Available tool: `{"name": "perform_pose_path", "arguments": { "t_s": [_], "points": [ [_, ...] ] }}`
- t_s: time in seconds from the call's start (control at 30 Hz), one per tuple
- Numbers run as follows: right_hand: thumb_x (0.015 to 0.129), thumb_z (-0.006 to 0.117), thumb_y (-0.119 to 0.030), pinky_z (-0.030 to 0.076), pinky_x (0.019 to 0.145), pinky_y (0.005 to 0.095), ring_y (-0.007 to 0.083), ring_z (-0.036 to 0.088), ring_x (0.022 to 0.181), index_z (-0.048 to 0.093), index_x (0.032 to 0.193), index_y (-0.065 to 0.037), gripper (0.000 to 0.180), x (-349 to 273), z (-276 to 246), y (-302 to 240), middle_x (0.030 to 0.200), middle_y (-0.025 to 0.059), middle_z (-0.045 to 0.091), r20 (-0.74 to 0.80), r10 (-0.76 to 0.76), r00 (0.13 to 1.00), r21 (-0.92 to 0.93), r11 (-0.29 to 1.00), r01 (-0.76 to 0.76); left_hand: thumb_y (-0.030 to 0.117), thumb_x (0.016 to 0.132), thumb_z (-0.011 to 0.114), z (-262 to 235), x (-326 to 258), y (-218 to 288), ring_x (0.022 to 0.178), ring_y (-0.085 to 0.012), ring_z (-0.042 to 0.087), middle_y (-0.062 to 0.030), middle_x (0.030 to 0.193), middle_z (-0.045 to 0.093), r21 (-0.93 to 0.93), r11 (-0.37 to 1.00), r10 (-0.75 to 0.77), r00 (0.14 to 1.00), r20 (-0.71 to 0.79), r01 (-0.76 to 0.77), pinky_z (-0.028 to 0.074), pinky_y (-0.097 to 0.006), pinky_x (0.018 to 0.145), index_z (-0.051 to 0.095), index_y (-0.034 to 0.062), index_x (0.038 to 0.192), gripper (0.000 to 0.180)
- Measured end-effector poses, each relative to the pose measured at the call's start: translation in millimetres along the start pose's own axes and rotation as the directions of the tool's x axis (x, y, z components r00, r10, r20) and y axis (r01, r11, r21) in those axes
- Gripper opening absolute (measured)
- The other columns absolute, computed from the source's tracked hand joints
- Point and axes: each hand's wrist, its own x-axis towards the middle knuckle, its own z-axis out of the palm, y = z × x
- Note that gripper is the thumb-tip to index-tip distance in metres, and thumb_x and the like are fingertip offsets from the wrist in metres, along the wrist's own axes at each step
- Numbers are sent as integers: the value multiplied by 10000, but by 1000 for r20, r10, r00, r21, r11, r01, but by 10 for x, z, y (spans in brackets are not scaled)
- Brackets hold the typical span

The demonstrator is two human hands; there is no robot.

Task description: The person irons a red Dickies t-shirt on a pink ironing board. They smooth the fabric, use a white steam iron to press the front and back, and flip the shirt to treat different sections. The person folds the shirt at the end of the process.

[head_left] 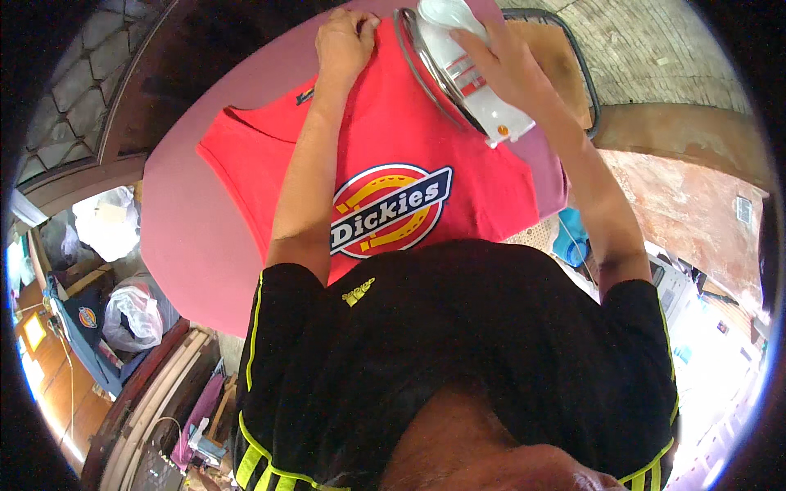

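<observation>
Nearest, mid-frame, the print (pixel 393 211) on the red shirt (pixel 385 123) could scorch if the iron (pixel 479 82) is hot and lingers there. Farther up, a leftward slip of the iron, top right of centre, could burn the left hand (pixel 345 42). The left arm (pixel 307 172) reaches up across the shirt, fingers curled at its upper edge; I can't tell whether they pinch cloth. The right arm (pixel 602 188) slants inward, the right hand (pixel 517 69) wrapped over the iron.
</observation>
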Motion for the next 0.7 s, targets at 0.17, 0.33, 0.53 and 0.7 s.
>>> {"name": "perform_pose_path", "arguments": {
  "t_s": [0.17,0.33,0.53,0.7],
  "points": [
    [960,614,-317,473,515,438,360,623,587,632,1017,15,337,182,172,190,690,225,617,-44,-39,998,-244,969,27,57,883,606,-115,39,90,894,-433,623,-242,934,650,-127,972,184,978,-101,-196,501,-469,803,670,-10,904,95],
    [981,593,-266,509,756,377,339,657,805,591,1221,-39,331,-104,-81,242,915,204,667,153,-206,967,-209,949,235,20,847,611,-91,55,-30,836,-398,649,-227,857,656,-154,969,175,978,-116,-192,512,-432,754,664,-15,842,64],
    [967,616,-269,519,743,368,305,653,780,630,1144,-22,303,-340,-359,-49,897,189,663,359,31,933,-71,997,-6,-26,813,582,-96,226,-234,775,-336,671,-190,821,684,-260,965,63,991,116,-31,514,-382,690,685,-2,860,116],
    [956,622,-331,516,684,428,362,649,764,629,1100,9,369,217,-42,93,856,235,659,171,-418,892,-288,845,451,202,930,569,-532,272,-36,907,-373,665,-213,916,698,-23,997,81,973,214,-78,515,-432,801,715,6,955,246]
  ]
}}
